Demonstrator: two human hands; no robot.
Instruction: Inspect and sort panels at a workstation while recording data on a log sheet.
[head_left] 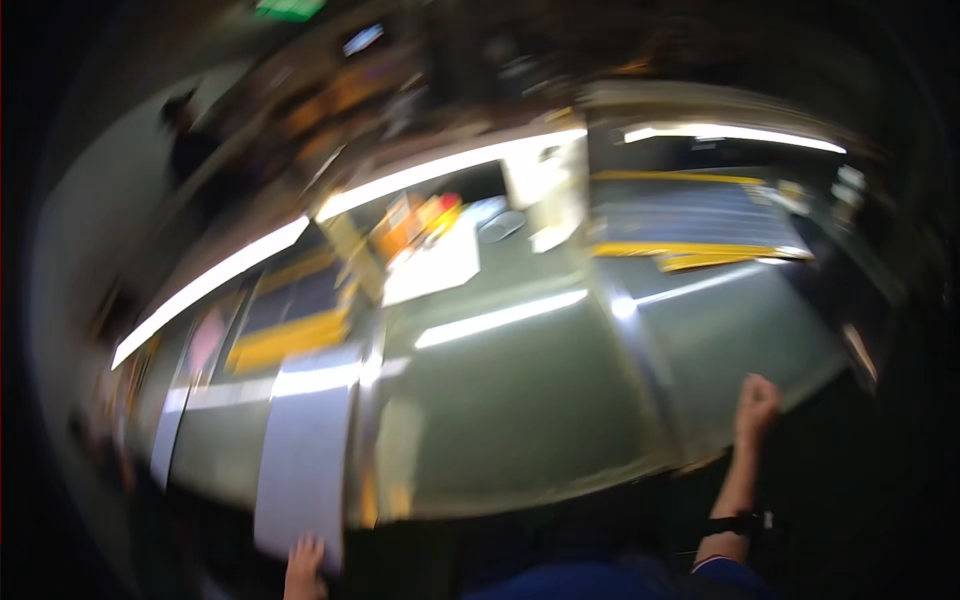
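A long pale grey panel (303, 450) lies over the left part of the bench, its near end jutting past the front edge. My left hand (305, 568) is at that near end, fingers over its face; it appears to grip the panel, though the thumb side is hidden. Off to the right, my right hand (758, 400) is raised near the bench's front edge, curled into a loose fist with nothing visible in it. Motion blurs the whole view. A dark band circles my right wrist.
The green bench top (520, 420) runs across the view. Dark panels with yellow edges (690, 215) are stacked at the back right, similar ones (290, 315) at the left. White paper (440, 265) and orange items (400, 225) sit mid-back. A person (190, 140) is far left.
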